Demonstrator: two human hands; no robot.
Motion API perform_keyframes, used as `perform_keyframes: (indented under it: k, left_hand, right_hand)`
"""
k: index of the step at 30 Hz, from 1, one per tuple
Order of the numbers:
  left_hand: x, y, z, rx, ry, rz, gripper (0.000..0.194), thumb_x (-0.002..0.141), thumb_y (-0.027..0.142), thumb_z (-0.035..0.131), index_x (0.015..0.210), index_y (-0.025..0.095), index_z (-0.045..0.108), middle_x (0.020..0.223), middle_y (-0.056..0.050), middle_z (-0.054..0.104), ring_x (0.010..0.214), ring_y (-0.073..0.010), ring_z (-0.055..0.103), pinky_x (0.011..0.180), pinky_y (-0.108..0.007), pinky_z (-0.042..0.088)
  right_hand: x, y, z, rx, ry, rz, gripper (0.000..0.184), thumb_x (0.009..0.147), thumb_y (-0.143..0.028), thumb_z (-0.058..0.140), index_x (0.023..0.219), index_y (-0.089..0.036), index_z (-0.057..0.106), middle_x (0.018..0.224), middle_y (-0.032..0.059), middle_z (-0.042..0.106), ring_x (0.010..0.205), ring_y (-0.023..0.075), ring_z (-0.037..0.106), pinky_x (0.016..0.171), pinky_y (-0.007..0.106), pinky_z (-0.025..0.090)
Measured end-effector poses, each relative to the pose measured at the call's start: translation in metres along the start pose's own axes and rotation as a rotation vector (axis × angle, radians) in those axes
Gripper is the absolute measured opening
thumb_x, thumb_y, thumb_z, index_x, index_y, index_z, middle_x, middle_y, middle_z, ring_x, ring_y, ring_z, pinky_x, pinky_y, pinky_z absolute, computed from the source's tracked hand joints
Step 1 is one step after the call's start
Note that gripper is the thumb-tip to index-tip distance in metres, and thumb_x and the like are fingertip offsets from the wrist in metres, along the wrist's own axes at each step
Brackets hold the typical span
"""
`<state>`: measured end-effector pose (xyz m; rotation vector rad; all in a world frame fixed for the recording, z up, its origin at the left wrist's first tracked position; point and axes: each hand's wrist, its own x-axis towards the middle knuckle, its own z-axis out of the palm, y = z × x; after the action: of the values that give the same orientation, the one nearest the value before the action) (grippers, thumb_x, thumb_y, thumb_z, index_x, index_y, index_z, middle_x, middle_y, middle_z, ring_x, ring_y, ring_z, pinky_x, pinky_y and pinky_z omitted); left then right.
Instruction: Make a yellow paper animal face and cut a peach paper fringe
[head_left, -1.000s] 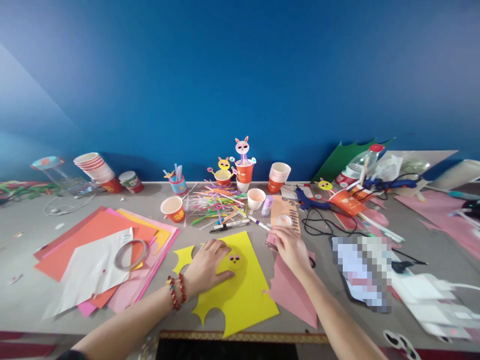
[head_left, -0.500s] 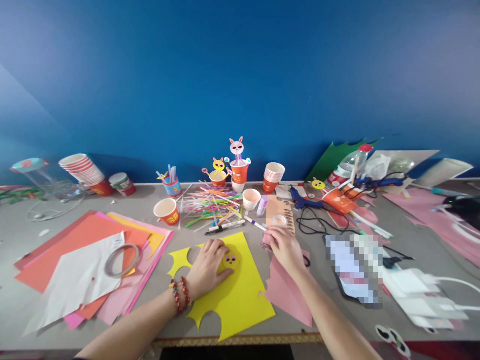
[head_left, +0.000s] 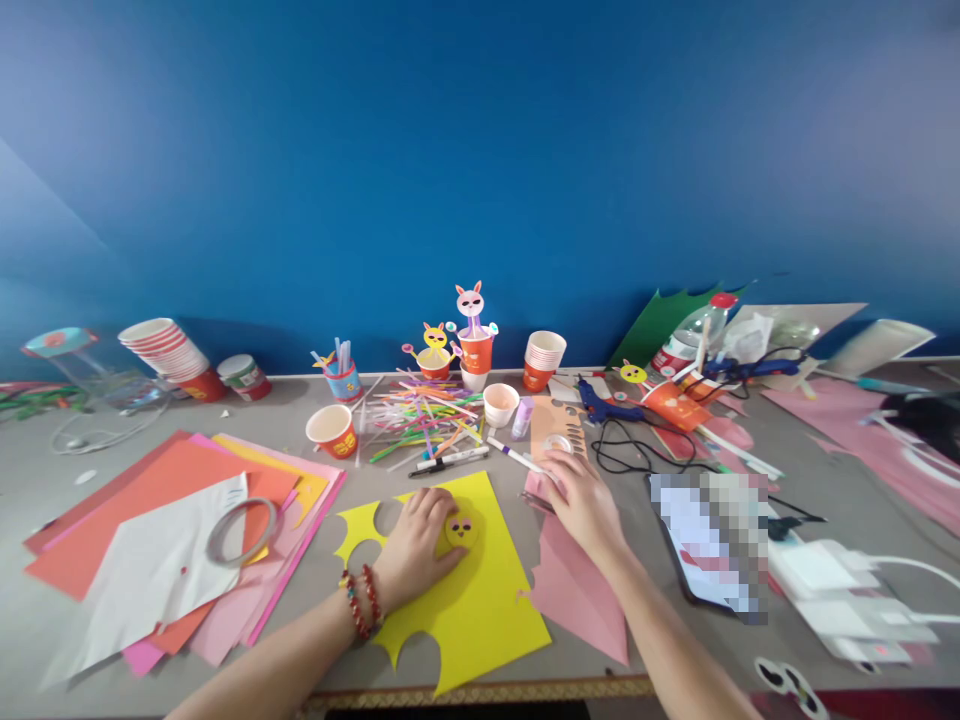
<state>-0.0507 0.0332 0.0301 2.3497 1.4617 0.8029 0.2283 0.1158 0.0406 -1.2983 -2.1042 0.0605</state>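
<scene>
My left hand (head_left: 422,545) lies palm down on a yellow sheet of craft paper (head_left: 495,600), thumb apart from the fingers. Its thumb is beside a small yellow round face (head_left: 460,529) with dark eyes. Round bites are cut from the sheet's left edge. My right hand (head_left: 589,505) is closed at the near end of a white marker with a purple tip (head_left: 514,455), which lies slanting on the table; the fingertips are partly hidden. Beneath that hand are a thin metal thing (head_left: 536,502), probably scissors, and a cut pink sheet (head_left: 577,600).
Loose coloured sticks (head_left: 424,415) lie ahead, with a black marker (head_left: 448,461) and a glue stick (head_left: 523,417). Paper cups (head_left: 545,360) and animal-faced cup figures (head_left: 474,350) stand behind. Coloured paper (head_left: 285,560) and tape (head_left: 241,532) are left; a glue gun (head_left: 604,402), phone (head_left: 705,545) and power strip (head_left: 840,600) right.
My right hand has shifted slightly right, to the marker's near end, so more of the marker shows. The left hand stays on the yellow sheet. The view has tilted slightly.
</scene>
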Motion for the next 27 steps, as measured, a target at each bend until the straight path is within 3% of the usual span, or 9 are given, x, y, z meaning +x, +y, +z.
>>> perform_keyframes:
  k: [6, 9, 13, 18, 21, 27]
  left_hand:
    - [0.002, 0.006, -0.007, 0.016, -0.009, 0.091, 0.035, 0.08, 0.023, 0.066, 0.112, 0.019, 0.051, 0.105, -0.01, 0.061, 0.101, -0.0297, 0.056, 0.09, -0.049, 0.047]
    - [0.003, 0.005, -0.007, 0.019, 0.002, 0.107, 0.036, 0.081, 0.023, 0.065, 0.113, 0.019, 0.05, 0.105, -0.011, 0.062, 0.1, -0.0293, 0.057, 0.09, -0.048, 0.047]
    - [0.002, 0.002, -0.004, 0.02, 0.027, 0.12, 0.038, 0.08, 0.022, 0.066, 0.114, 0.019, 0.051, 0.106, -0.011, 0.063, 0.101, -0.0297, 0.057, 0.091, -0.049, 0.047]
    - [0.001, 0.002, -0.002, 0.001, 0.055, 0.133, 0.039, 0.078, 0.024, 0.068, 0.113, 0.019, 0.051, 0.105, -0.011, 0.063, 0.101, -0.0293, 0.058, 0.092, -0.049, 0.047]
    - [0.001, 0.003, -0.003, -0.011, 0.063, 0.124, 0.038, 0.078, 0.025, 0.068, 0.112, 0.02, 0.052, 0.103, -0.01, 0.063, 0.099, -0.0285, 0.059, 0.093, -0.049, 0.047]
    - [0.001, 0.005, -0.005, -0.05, 0.059, 0.115, 0.039, 0.08, 0.024, 0.067, 0.115, 0.02, 0.05, 0.106, -0.01, 0.061, 0.103, -0.0283, 0.056, 0.097, -0.05, 0.044]
  right_hand:
    - [-0.015, 0.01, -0.045, -0.141, -0.211, 0.073, 0.015, 0.087, -0.029, 0.053, 0.093, -0.026, 0.066, 0.098, 0.0055, 0.075, 0.085, 0.0273, 0.069, 0.067, 0.035, 0.051]
    - [-0.031, 0.019, -0.049, -0.212, -0.28, 0.092, 0.01, 0.082, -0.03, 0.057, 0.087, -0.027, 0.065, 0.087, 0.0049, 0.075, 0.078, 0.0268, 0.069, 0.06, 0.033, 0.05]
    - [-0.043, 0.021, -0.045, -0.23, -0.296, 0.084, 0.012, 0.083, -0.029, 0.054, 0.087, -0.025, 0.064, 0.09, 0.0059, 0.072, 0.079, 0.0259, 0.068, 0.063, 0.034, 0.051]
    - [-0.034, -0.01, -0.041, -0.122, -0.3, 0.115, 0.017, 0.09, -0.032, 0.049, 0.091, -0.024, 0.065, 0.098, 0.0073, 0.072, 0.086, 0.0257, 0.069, 0.07, 0.035, 0.052]
    - [-0.026, -0.036, -0.032, 0.068, -0.376, 0.09, 0.017, 0.087, -0.027, 0.055, 0.1, -0.023, 0.065, 0.105, 0.0071, 0.072, 0.095, 0.0251, 0.068, 0.079, 0.034, 0.052]
    - [-0.019, -0.072, -0.004, 0.467, -0.514, 0.189, 0.03, 0.084, -0.017, 0.056, 0.112, -0.024, 0.061, 0.1, 0.0035, 0.073, 0.086, 0.0194, 0.069, 0.078, 0.03, 0.053]
